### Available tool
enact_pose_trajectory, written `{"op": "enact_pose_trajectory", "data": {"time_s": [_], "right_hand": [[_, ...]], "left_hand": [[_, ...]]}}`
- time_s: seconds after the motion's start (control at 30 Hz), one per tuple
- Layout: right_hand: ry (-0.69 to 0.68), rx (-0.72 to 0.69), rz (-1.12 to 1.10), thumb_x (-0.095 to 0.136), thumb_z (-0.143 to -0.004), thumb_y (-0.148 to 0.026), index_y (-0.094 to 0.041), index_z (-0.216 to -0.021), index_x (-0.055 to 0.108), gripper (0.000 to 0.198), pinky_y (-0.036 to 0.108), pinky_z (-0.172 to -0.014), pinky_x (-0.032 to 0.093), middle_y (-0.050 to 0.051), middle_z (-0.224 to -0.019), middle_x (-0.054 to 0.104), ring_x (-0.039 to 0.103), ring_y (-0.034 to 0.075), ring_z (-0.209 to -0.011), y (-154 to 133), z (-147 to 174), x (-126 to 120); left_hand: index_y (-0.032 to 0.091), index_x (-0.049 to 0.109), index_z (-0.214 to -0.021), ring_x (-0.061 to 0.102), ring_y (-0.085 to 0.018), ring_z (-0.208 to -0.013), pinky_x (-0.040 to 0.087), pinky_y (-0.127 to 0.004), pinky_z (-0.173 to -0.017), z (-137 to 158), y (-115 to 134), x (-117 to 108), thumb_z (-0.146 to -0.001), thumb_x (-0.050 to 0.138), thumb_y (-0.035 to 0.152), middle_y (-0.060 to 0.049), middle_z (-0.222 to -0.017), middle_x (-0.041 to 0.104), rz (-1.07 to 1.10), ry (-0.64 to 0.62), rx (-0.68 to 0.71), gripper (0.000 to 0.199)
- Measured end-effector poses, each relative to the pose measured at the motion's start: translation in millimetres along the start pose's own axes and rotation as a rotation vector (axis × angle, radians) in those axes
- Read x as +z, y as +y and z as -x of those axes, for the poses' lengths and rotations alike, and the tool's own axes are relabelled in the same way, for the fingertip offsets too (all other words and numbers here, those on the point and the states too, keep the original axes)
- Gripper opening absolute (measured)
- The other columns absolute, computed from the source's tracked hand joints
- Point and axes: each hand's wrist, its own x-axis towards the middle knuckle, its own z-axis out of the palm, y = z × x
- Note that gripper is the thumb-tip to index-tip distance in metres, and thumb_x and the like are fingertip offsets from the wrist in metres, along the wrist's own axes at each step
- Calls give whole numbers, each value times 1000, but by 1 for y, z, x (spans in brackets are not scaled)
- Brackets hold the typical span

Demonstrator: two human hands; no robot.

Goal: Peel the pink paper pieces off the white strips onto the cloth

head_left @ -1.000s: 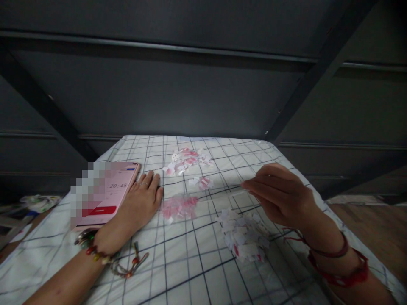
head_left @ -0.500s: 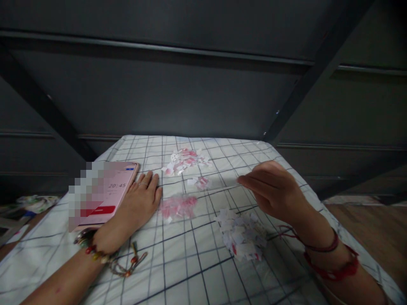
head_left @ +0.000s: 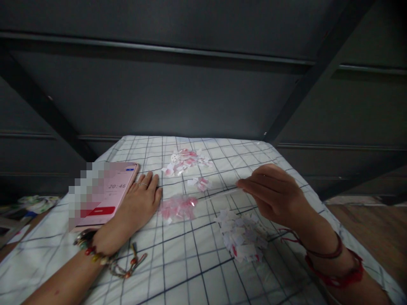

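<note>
Pinching clear strip (head_left: pixel 222 194) at 3 o'clock, w/ no visible change in piles

Taking clock centre as small scrap cluster (head_left: pixel 202 184), mid-surface (head_left: pixel 190 284). Seeing R hand (head_left: pixel 275 192) a touch lower vs 0.5 s ago at 3, fingertips closed on strip, now easier to make out, pointing approx. 8–9 toward pink pile (head_left: pixel 178 207) at 8. Prob. still mid-handling, w/ nothing visibly added to any pile. Changed too on phone (head_left: pixel 110 201) at 9: 20:45 to 20:46. Resting L hand (head_left: pixel 141 201) palm-down at 9, fingers spread, w/ nothing visibly held, right by phone; can't tell if touching. Hands well apart.

Elsewhere: white pile (head_left: pixel 243 237) at 4–5; pink/white far pile (head_left: pixel 187 161) at 11; dark panel (head_left: pixel 165 93) at 12, closing off far edge. Watch beaded bracelet (head_left: pixel 95 256) at 8 and red cords (head_left: pixel 337 277) at 4, w/ loose ends poss. apt to drag scraps. Can't see strip's near end, behind R fingers.
</note>
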Motion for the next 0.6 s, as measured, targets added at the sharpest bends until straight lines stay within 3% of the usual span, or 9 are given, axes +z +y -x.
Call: {"op": "enact_pose_trajectory", "data": {"time_s": [0.13, 0.33, 0.6], "right_hand": [[43, 28, 67, 48, -76, 3, -18, -94, 60, 30, 32, -66, 47, 2, -72, 66, 52, 15, -70, 3, 2, 0], [-27, 3, 60, 46, -77, 2, -16, -90, 60, 27, 31, -63, 46, 1, -67, 63, 51, 15, -67, 2, 1, 2], [46, 29, 110, 48, -77, 2, -17, -96, 58, 28, 32, -64, 44, 2, -71, 64, 51, 15, -68, 6, 4, 2]], "left_hand": [[1, 43, -134, 40, -35, -130, 34, -50, -105, 0, 0, -1, -92, 25, 32, -24, -141, 42, -3, -24, -10, 55], [1, 45, -132, 41, -35, -129, 37, -51, -102, 0, -2, 1, -92, 28, 30, -25, -138, 45, 16, 27, 31, 52], [1, 42, -135, 40, -36, -130, 34, -50, -105, 0, 1, -3, -93, 25, 30, -25, -142, 41, -43, -47, 1, 54]]}}
